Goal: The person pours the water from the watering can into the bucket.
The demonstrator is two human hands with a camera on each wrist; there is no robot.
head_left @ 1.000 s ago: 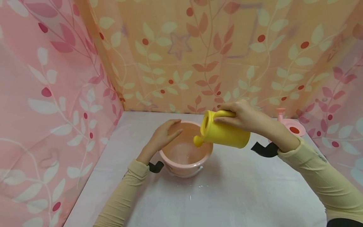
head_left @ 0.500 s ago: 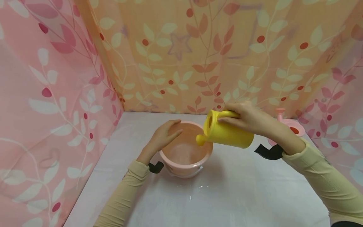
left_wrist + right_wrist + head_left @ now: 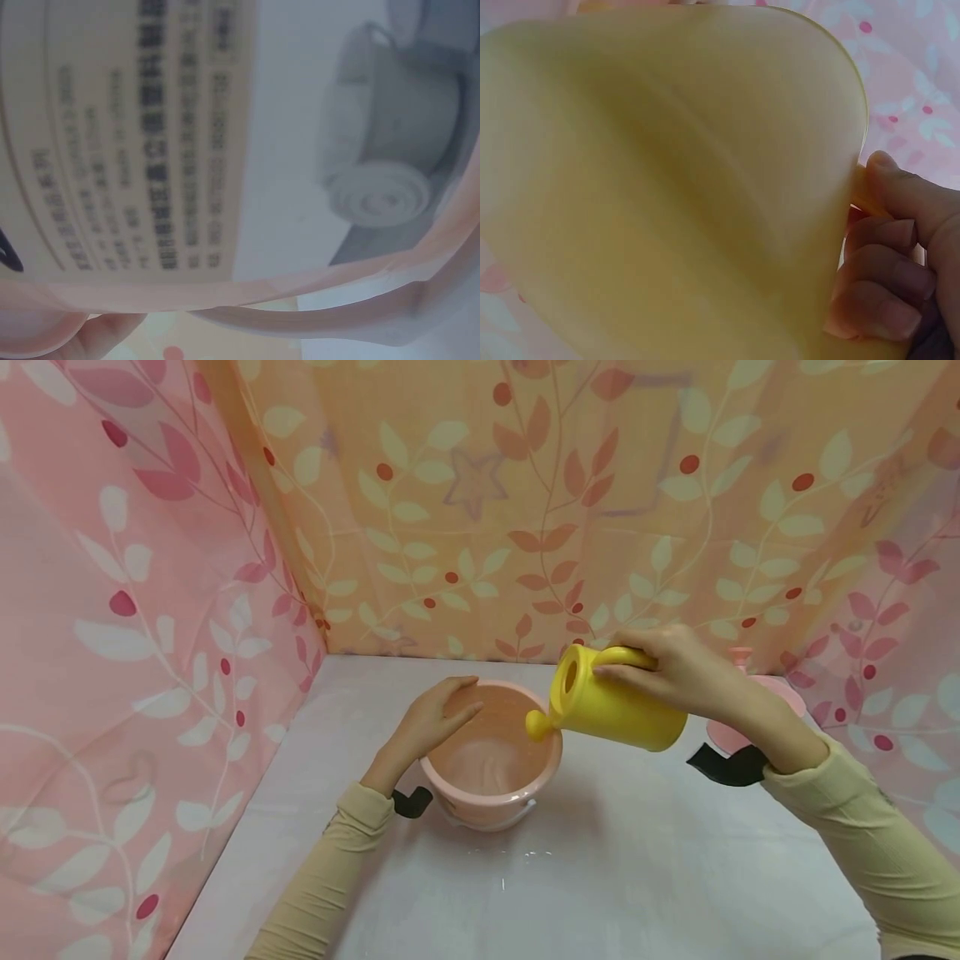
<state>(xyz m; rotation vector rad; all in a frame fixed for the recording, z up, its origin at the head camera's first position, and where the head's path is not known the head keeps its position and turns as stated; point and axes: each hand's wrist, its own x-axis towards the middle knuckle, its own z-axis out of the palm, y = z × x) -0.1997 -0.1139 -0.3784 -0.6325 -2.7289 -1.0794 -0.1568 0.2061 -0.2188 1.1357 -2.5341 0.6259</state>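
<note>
A peach-pink bucket [image 3: 487, 799] stands on the white surface with a pale handle hanging at its front. Ripples and a glint show at its bottom. My left hand [image 3: 429, 720] holds the bucket's left rim, the thumb reaching over the opening. In the left wrist view the labelled bucket side [image 3: 187, 142] fills most of the frame. My right hand [image 3: 675, 670] grips the handle of a yellow watering can [image 3: 622, 710], fingers curled round it. The can is tipped to the left, its round spout head [image 3: 537, 725] over the bucket's right rim. The can's base [image 3: 667, 180] fills the right wrist view.
A pink watering can [image 3: 783, 695] stands at the back right, partly behind the right forearm. Small water drops [image 3: 536, 853] lie on the white table [image 3: 585, 902] in front of the bucket. Floral cloth [image 3: 480, 552] walls in the back and both sides.
The right hand has drawn the yellow watering can to the right, so its spout head has shifted from inside the bucket's opening to its right rim. The left hand and bucket stay put.
</note>
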